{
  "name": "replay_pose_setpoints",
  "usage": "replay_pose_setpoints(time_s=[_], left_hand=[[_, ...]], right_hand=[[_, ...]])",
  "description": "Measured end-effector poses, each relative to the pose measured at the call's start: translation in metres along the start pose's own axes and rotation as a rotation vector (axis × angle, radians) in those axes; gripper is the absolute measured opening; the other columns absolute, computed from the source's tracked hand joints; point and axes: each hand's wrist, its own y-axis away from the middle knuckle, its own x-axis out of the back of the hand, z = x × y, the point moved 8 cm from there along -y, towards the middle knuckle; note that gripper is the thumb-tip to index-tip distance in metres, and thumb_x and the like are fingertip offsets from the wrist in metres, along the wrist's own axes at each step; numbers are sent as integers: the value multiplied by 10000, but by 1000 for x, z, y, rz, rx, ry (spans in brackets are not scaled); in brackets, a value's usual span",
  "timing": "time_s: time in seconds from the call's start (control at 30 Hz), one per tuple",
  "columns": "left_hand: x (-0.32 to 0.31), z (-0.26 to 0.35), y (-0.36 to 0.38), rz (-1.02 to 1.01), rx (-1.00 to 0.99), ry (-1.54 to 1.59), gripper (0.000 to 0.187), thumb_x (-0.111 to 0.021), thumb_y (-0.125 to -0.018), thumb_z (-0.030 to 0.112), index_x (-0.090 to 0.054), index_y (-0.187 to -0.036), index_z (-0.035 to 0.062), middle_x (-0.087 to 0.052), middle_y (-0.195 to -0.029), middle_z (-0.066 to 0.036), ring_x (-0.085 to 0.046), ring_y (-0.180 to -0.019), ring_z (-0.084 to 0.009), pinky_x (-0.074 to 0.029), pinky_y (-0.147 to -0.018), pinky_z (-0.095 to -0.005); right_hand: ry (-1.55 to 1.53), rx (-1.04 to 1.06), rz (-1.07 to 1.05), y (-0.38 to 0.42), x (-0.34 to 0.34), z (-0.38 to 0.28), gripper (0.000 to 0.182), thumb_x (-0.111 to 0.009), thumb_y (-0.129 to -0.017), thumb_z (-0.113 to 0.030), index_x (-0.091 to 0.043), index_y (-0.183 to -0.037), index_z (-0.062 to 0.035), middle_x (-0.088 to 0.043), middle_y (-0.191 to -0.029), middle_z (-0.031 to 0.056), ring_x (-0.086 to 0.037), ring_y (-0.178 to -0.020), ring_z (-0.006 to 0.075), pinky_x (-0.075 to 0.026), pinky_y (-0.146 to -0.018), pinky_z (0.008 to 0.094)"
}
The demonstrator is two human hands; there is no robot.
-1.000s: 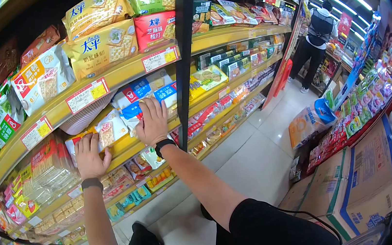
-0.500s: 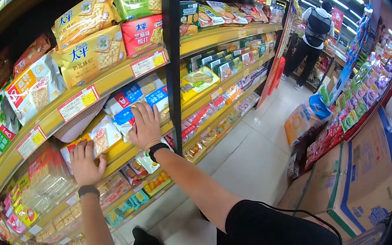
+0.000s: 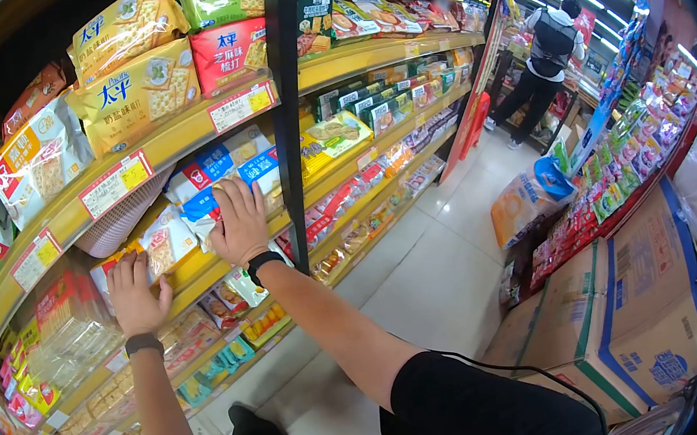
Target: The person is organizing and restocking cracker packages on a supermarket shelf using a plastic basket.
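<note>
My left hand (image 3: 139, 295) lies on the front of a white and yellow cracker packet (image 3: 170, 239) on the second shelf, its fingers stretched out and its thumb apart. To its right, my right hand (image 3: 239, 224) rests with fingers spread over a blue and white cracker packet (image 3: 262, 169). The palm hides part of that packet. Behind them lies another blue and white packet (image 3: 208, 169). A woven basket (image 3: 119, 226) sits on the same shelf, left of these packets.
Yellow cracker packets (image 3: 139, 104) fill the shelf above, over price tags (image 3: 116, 183). A black post (image 3: 293, 120) divides the shelving. Cardboard boxes (image 3: 651, 311) and a large orange and white bag (image 3: 530, 204) stand across the aisle. A person (image 3: 547, 63) stands farther down it.
The view has shifted slightly, so the shelves sit farther left in it. Both hands stay on the packets, with little visible movement against them.
</note>
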Motion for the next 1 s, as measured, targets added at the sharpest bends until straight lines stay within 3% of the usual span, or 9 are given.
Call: replay_pose_setpoints(time_s=[0.27, 1.0], left_hand=[[3, 2, -1, -29, 0, 11, 517, -666, -840, 249, -598, -1285, -5, -596, -1300, -210, -545, -1223, -404, -404, -1085, -507], [5, 3, -1, -2, -2, -12, 529, -678, -826, 273, -610, -1270, -4, -611, -1256, -181, -569, -1200, -371, -416, -1074, -507]], right_hand=[[-1, 1, -6, -1, 0, 0, 578, -598, -770, -188, -553, -1320, -17, -515, -1431, 172, -414, -1426, 367, -206, -1239, 576], [-24, 7, 5, 0, -1, 0, 581, -590, -774, -192, -560, -1324, -8, -522, -1431, 172, -417, -1418, 383, -206, -1234, 584]])
